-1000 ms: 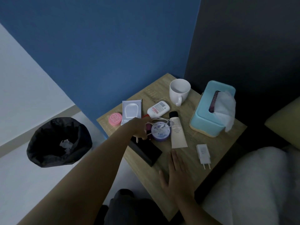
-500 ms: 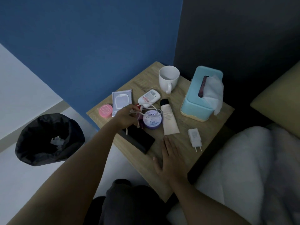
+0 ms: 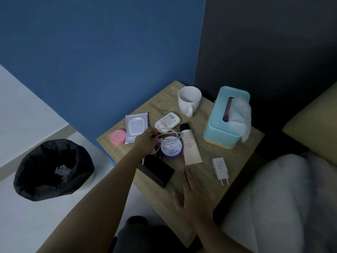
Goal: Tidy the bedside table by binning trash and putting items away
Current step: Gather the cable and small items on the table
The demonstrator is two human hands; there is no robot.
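Left hand [image 3: 145, 143] pinching a looped white cable [image 3: 168, 136], fingers closed around it over the purple-lidded jar [image 3: 171, 147]. Right hand [image 3: 191, 190] lying flat and open on the bedside table [image 3: 242, 154], holding nothing. Crowding the cable: wipes pack [image 3: 135, 126], white bottle [image 3: 167, 121], cream tube [image 3: 190, 145], black phone [image 3: 156, 171]. Sitting further off: pink tin [image 3: 118, 137], mug [image 3: 189, 100], tissue box [image 3: 222, 123], charger plug [image 3: 220, 168]. Standing on the floor left of the table, well apart from both hands: black-lined bin [image 3: 52, 169].

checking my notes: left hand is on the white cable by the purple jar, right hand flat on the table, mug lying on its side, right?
Not quite. The head view shows the mug standing upright, its opening facing up. The rest holds: left hand on the cable by the jar, right hand flat on the table.
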